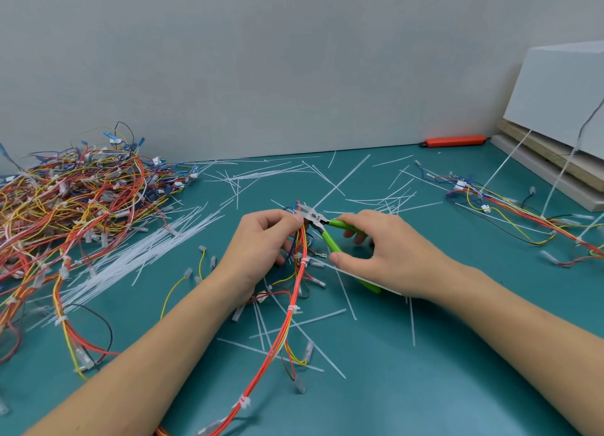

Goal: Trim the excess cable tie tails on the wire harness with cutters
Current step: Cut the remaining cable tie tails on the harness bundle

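The wire harness of thin red, orange, yellow and blue leads (295,304) looks light and floppy, so it probably needs holding right beside the spot to be cut; the bundle sags and curves wherever it is unsupported. It runs from the near edge of the teal worktop (425,354) up the middle to the left hand (261,239), whose fingers curl round the bundle near its far end. White nylon cable ties (293,308) cinch it at intervals; their tails are stiff, thin and springy, likely to flick away when snipped. The right hand (385,255) grips the green-handled flush cutters (322,228), thumb against one handle and fingers wrapped over the other, with the steel tip at the bundle just beside the left fingertips. Whether a tail sits between the blades is too small to tell. Cut white tails (340,183) litter the worktop around both hands. A large tangled heap of similar harnesses (75,203) lies at the far left, and another harness (510,213) lies well apart at the right.
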Tool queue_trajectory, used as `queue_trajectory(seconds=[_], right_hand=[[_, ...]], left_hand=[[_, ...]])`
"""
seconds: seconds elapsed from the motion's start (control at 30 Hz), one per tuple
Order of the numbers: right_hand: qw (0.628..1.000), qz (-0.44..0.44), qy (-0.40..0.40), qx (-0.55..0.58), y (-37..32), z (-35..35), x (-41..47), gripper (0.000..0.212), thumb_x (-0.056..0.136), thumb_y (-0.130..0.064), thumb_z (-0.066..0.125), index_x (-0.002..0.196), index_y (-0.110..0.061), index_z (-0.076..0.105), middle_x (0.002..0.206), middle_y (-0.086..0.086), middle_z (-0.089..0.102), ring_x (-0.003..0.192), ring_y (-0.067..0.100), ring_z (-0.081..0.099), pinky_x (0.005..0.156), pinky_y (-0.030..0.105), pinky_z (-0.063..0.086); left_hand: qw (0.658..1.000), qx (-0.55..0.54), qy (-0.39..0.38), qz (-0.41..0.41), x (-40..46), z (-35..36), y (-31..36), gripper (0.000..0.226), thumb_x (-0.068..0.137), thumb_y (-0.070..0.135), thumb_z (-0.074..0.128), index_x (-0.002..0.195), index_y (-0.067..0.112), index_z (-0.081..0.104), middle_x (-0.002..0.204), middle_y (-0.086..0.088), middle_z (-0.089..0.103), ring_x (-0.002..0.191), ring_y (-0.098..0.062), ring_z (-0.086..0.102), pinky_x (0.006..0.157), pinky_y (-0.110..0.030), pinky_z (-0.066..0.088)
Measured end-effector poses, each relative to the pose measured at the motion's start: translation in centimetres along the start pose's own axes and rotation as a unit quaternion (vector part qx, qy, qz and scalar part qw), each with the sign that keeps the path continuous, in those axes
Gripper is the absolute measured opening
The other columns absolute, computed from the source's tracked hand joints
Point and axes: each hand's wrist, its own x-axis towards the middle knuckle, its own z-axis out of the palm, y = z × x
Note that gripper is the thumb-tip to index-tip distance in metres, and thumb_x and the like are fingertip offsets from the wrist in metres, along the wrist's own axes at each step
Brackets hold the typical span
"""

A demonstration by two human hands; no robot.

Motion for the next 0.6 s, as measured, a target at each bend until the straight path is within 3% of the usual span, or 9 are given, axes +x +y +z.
queue_trajectory(seconds=[0.07, 0.17, 0.27, 0.37, 0.5, 0.6], right_hand=[[1.000, 0.002, 0.002, 0.004, 0.02, -0.13, -0.02, 0.062, 0.077, -0.075, 0.053, 0.123, -0.034, 0.064, 0.104, -0.015, 0.062, 0.094, 0.002, 0.059, 0.081, 0.024, 0.048], [1.000, -0.002, 0.002, 0.002, -0.18, -0.27, 0.07, 0.028, 0.089, -0.052, 0.065, 0.096, -0.025, 0.065, 0.083, -0.010, 0.062, 0.076, 0.010, 0.058, 0.073, 0.037, 0.052], [1.000, -0.004, -0.005, -0.024, -0.57, -0.56, 0.18, 0.028, 0.094, -0.045, 0.063, 0.081, -0.020, 0.058, 0.070, -0.007, 0.058, 0.066, 0.016, 0.053, 0.066, 0.044, 0.051], [1.000, -0.004, 0.014, -0.012, -0.57, -0.50, 0.08, 0.029, 0.090, -0.052, 0.059, 0.086, -0.024, 0.060, 0.076, -0.012, 0.059, 0.069, 0.013, 0.055, 0.067, 0.041, 0.052], [1.000, 0.001, -0.003, -0.011, -0.36, 0.04, -0.01, 0.060, 0.078, -0.075, 0.049, 0.115, -0.031, 0.065, 0.100, -0.016, 0.061, 0.089, 0.004, 0.058, 0.081, 0.030, 0.051], [1.000, 0.006, 0.003, 0.001, -0.12, -0.04, -0.01, 0.065, 0.076, -0.078, 0.051, 0.122, -0.034, 0.064, 0.104, -0.017, 0.061, 0.093, 0.002, 0.060, 0.081, 0.024, 0.049]], left_hand=[[1.000, 0.004, 0.000, 0.002, 0.04, 0.01, -0.05, 0.029, 0.081, 0.047, 0.068, 0.084, 0.021, 0.078, 0.079, -0.008, 0.064, 0.069, -0.016, 0.051, 0.057, -0.029, 0.045], [1.000, 0.005, 0.001, 0.001, 0.06, 0.00, -0.08, 0.030, 0.082, 0.047, 0.067, 0.085, 0.019, 0.078, 0.079, -0.007, 0.064, 0.068, -0.016, 0.052, 0.058, -0.029, 0.045], [1.000, -0.001, 0.005, -0.002, 0.09, -0.07, -0.12, 0.028, 0.081, 0.046, 0.068, 0.083, 0.019, 0.079, 0.078, -0.006, 0.066, 0.066, -0.015, 0.053, 0.057, -0.029, 0.045], [1.000, -0.008, 0.004, 0.000, 0.06, 0.05, -0.06, 0.027, 0.081, 0.045, 0.068, 0.082, 0.020, 0.079, 0.079, -0.006, 0.067, 0.067, -0.015, 0.053, 0.056, -0.028, 0.046], [1.000, -0.001, 0.002, 0.006, 0.07, 0.06, -0.07, 0.028, 0.080, 0.046, 0.068, 0.081, 0.020, 0.078, 0.078, -0.006, 0.065, 0.066, -0.013, 0.053, 0.054, -0.026, 0.045], [1.000, 0.005, 0.000, 0.007, 0.09, 0.01, -0.14, 0.029, 0.080, 0.049, 0.068, 0.081, 0.021, 0.077, 0.079, -0.007, 0.063, 0.068, -0.016, 0.052, 0.057, -0.030, 0.045]])
